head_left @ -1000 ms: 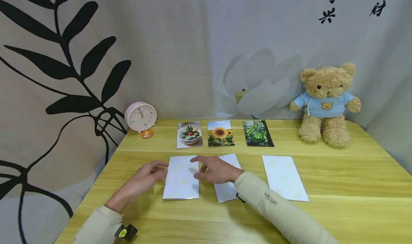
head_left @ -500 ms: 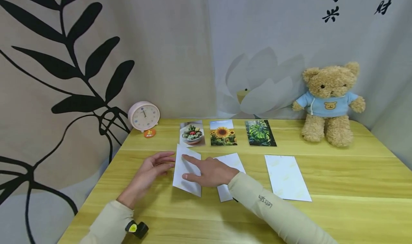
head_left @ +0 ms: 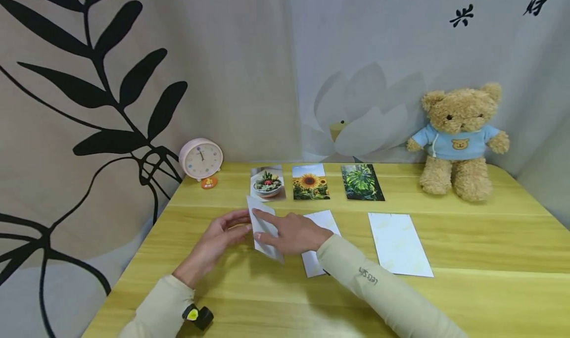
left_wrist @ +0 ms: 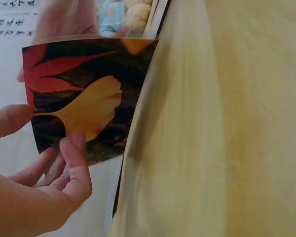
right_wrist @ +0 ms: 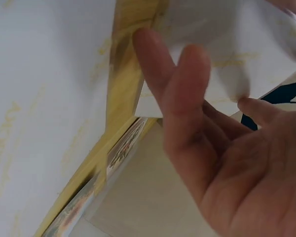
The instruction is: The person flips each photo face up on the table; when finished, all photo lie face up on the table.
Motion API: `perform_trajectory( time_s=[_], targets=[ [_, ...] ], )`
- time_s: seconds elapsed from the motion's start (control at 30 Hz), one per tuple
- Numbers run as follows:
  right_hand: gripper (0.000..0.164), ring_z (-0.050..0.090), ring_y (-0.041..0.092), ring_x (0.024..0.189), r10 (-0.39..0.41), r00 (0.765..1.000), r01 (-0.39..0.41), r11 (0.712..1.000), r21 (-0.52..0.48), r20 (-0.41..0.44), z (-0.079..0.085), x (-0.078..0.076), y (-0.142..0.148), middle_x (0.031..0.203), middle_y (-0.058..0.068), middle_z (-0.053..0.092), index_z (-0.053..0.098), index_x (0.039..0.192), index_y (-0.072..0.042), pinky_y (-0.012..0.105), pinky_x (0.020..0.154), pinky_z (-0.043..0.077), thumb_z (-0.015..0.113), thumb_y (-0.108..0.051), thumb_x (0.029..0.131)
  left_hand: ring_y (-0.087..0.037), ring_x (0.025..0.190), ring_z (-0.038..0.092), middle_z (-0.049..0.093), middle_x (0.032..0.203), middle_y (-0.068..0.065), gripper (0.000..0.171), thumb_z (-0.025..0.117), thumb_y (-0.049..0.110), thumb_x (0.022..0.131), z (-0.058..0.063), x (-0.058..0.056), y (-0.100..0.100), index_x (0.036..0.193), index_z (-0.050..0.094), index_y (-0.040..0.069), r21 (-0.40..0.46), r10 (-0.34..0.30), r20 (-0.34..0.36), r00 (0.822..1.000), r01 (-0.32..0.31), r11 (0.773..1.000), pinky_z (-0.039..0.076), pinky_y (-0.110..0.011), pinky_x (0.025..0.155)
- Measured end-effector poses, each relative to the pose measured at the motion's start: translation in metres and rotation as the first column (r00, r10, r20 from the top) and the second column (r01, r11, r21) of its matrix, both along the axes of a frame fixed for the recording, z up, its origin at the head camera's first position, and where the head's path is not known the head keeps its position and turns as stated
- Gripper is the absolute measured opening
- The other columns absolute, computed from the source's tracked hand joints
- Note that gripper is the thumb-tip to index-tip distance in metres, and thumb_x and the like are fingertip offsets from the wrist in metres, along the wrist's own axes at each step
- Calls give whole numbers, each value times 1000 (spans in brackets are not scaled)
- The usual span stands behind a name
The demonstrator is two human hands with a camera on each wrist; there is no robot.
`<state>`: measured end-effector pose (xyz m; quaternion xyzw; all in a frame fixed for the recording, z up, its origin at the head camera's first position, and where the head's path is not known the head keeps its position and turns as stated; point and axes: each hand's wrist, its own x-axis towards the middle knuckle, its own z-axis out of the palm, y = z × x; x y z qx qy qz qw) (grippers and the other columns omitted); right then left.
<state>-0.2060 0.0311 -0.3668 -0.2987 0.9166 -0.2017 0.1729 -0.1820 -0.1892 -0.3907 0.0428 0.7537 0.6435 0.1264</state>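
A photo card (head_left: 262,229) is raised on edge, its white back facing the head camera. In the left wrist view the photo card (left_wrist: 96,98) shows a yellow ginkgo leaf and a red leaf. My left hand (head_left: 220,239) holds its left side, the fingers against the picture face and the thumb at the edge. Index finger and thumb extended, my right hand (head_left: 294,233) rests on the white back. Beneath the right forearm lies a second white-backed card (head_left: 313,264), partly covered. A third white-backed card (head_left: 401,244) lies flat at the right.
Along the back lie a bowl-of-succulents picture card (head_left: 268,183), a sunflower picture card (head_left: 310,182) and a green-leaf picture card (head_left: 362,182). A pink clock (head_left: 201,159) and an orange round tag (head_left: 209,182) sit back left. A teddy bear (head_left: 459,142) stands back right.
The left card was flat on the table a second ago; it has since been lifted and tilted up on edge. My left hand has moved right along with it.
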Motion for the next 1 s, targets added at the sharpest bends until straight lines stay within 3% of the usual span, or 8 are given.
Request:
perform_trajectory(
  time_s=[0.13,0.23,0.3,0.47,0.53,0.73,0.87,1.0],
  targets=[
    [59,65,10,72,11,999,-8,996,-89,40,0,-4,2,87,0,73,17,156,-52,29,72,52,33,-66,101,-22,128,56,44,153,-18,57,62,20,99,3,-3,3,150,41,4,-8,-12,17,1000,12,1000,49,-41,109],
    [58,70,10,93,26,997,-15,988,-154,75,0,-6,5,115,6,74,17,156,-51,32,86,54,33,-65,102,-21,126,56,41,153,-16,57,62,21,99,6,-5,6,149,41,5,-2,-5,30,1000,5,1000,47,-43,111],
    [58,72,15,96,42,991,-14,976,-215,129,1,-8,7,126,8,70,18,157,-49,33,89,54,36,-62,103,-21,126,55,40,154,-16,57,63,22,99,7,-6,7,148,40,5,2,3,33,999,-3,1000,47,-42,111],
    [58,74,32,84,101,943,33,919,-393,317,4,-12,11,131,11,65,22,158,-45,47,72,58,47,-47,105,-32,136,50,33,157,-17,57,65,24,98,10,-7,11,145,36,7,17,34,47,998,-35,999,46,-46,112],
    [58,73,34,87,125,924,51,897,-440,362,4,-13,12,129,11,65,24,158,-43,52,69,58,49,-42,105,-37,141,46,30,159,-16,56,66,25,98,11,-6,13,142,36,10,18,47,54,997,-48,999,45,-50,112],
    [57,74,31,91,166,896,79,853,-516,411,2,-17,17,119,7,69,27,157,-41,46,75,60,50,-36,106,-44,145,39,18,163,-16,56,71,34,94,13,-6,15,136,36,22,-11,78,66,995,-77,997,43,-57,112],
    [57,73,33,93,154,893,112,835,-539,423,-1,-19,17,123,7,70,32,156,-40,42,75,60,55,-32,104,-45,145,38,14,164,-19,59,73,34,92,14,-6,15,138,37,20,-57,107,66,992,-103,993,45,-55,110],
    [57,72,35,92,97,887,221,768,-601,451,-4,-19,16,130,14,68,44,152,-31,45,78,60,63,-20,100,-42,144,40,20,162,-20,59,73,26,93,14,-6,14,139,40,12,-86,143,60,988,-137,987,48,-48,106]
  ],
)
